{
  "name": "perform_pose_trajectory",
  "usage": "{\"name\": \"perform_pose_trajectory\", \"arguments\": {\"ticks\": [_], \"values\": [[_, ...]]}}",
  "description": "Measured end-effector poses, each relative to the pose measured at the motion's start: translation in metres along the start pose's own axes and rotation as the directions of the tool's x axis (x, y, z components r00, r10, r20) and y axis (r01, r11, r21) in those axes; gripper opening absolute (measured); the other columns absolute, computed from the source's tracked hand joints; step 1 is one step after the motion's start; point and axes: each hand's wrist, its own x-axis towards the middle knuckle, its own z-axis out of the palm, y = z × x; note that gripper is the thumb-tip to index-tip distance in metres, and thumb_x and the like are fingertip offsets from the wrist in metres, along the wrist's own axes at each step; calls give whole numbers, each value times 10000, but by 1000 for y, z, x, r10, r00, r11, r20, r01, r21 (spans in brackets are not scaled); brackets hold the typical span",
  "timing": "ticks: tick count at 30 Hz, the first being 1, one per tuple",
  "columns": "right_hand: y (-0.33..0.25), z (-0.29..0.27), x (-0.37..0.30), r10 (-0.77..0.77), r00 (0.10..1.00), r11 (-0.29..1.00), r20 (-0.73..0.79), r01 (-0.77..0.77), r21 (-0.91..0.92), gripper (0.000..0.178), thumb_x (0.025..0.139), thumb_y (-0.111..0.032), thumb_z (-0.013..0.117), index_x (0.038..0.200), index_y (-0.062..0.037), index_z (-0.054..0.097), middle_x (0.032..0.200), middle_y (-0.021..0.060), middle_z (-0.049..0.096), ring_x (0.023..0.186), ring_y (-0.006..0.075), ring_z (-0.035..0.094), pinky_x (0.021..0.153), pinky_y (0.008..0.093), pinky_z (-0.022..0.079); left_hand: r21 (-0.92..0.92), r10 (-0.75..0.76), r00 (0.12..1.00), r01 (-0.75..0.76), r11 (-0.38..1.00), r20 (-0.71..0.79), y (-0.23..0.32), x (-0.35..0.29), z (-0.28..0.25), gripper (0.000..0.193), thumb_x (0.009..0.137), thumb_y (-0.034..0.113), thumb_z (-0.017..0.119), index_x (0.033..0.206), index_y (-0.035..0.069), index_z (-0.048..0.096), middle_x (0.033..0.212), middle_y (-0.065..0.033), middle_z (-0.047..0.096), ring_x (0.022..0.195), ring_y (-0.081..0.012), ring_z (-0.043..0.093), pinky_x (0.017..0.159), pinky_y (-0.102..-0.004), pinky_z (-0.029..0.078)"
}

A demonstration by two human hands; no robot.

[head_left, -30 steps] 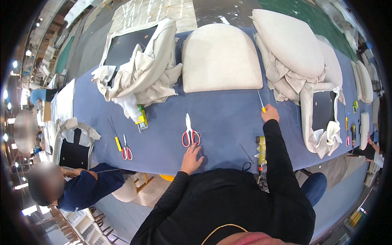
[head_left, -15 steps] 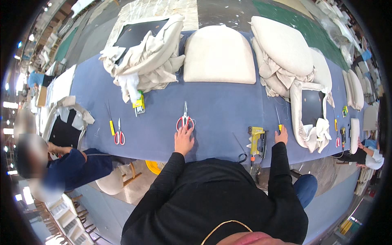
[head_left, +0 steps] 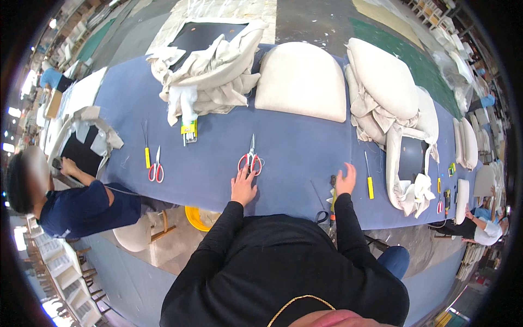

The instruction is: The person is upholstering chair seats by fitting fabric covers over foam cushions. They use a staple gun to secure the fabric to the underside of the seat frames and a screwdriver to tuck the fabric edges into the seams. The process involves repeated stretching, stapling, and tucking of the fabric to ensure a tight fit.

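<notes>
My left hand [head_left: 244, 186] rests on the blue-covered table with fingers stretched out, their tips at the handles of red-and-white scissors [head_left: 251, 159] whose blades point away from me. Over a yellow-and-black staple gun [head_left: 332, 195], my right hand [head_left: 345, 180] is open, thumb and fingers apart. That hand and its sleeve hide most of the gun; whether they touch it I cannot tell. To the right lies a thin-shafted tool with a yellow handle [head_left: 370, 187]. Straight ahead, a cream padded cushion [head_left: 301, 82] lies flat.
Cream covers and a black panel are piled at far left [head_left: 215, 76]; more cushions are stacked at far right [head_left: 383, 76]. A half-covered seat [head_left: 409, 163] lies right. Second scissors [head_left: 156, 166] and a yellow box [head_left: 189, 131] lie left. A co-worker [head_left: 92, 204] works at the left.
My right hand has left the yellow-handled tool and moved left over the staple gun. My left hand stays by the scissors. The whole view has turned slightly.
</notes>
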Motion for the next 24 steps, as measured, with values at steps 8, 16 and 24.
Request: {"name": "perform_pose_trajectory", "arguments": {"ticks": [8, 16, 24], "values": [[-85, 100, 119, 247, 663, -40, 707, -722, 691, 642, 1055, -360, 662, 1609, -133, 431, 1627, 142, 470, 1459, 284, 496, 1139, 487, 463, -22, 8, 996, -6, 1000, 90, -8, 10, -15, 706, 849, 301, 813, 1515, 257, 583, 1755, -97, 312, 1555, -316, 406, 1139, -589, 391], [-90, 152, 180, 373, 681, 75, 631, -699, 711, 659, 1022, -447, 655, 1580, -199, 409, 1707, 46, 378, 1546, 269, 376, 1224, 533, 294, -681, -284, 949, 298, 669, 136, -35, 104, -95, 435, 977, 347, 754, 1312, 69, 738, 1296, -135, 759, 1167, -190, 730, 978, -327, 538], [-48, 140, 158, 311, 712, 212, 629, -697, 684, 590, 1086, -239, 607, 1605, -52, 398, 1576, 136, 541, 1476, 253, 491, 1193, 403, 368, -907, -372, 925, -97, -411, 70, -20, 260, -241, 750, 1007, 495, 712, 1543, 39, 453, 1497, -192, 555, 1410, -350, 543, 1126, -596, 487]]}}
